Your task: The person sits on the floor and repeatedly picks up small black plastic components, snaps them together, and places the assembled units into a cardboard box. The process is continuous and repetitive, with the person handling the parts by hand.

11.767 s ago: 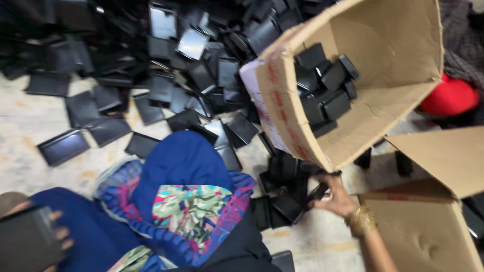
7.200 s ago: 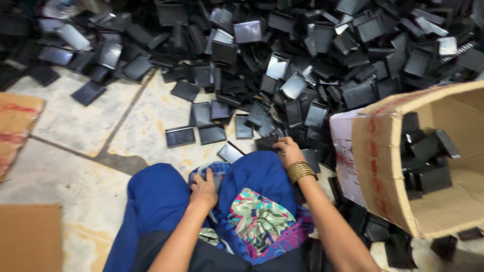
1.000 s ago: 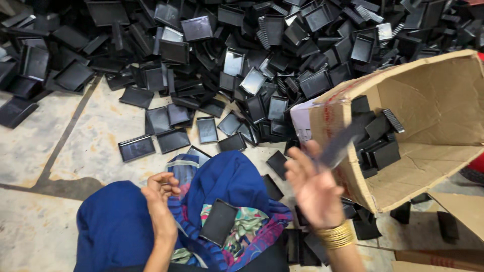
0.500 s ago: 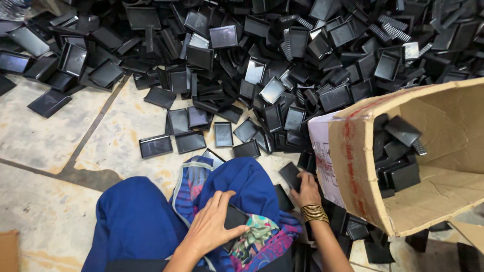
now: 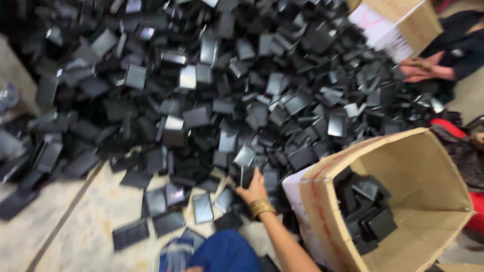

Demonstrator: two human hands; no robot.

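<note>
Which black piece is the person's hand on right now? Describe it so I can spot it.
Find the tipped cardboard box at lower right, with black pieces inside. Just left of its rim, the right hand, with gold bangles at the wrist, reaches into the heap's near edge. Its fingers close on a small black flat piece, the only one standing upright in a hand.

Glossy black plastic against matt brown cardboard.
The black trays [image 5: 242,100] look like smooth, shiny plastic; the cardboard box [image 5: 403,201] is dull, rough paperboard; the floor [image 5: 96,221] is mottled, matt stone; the bangles [image 5: 260,207] gleam like metal.
</note>
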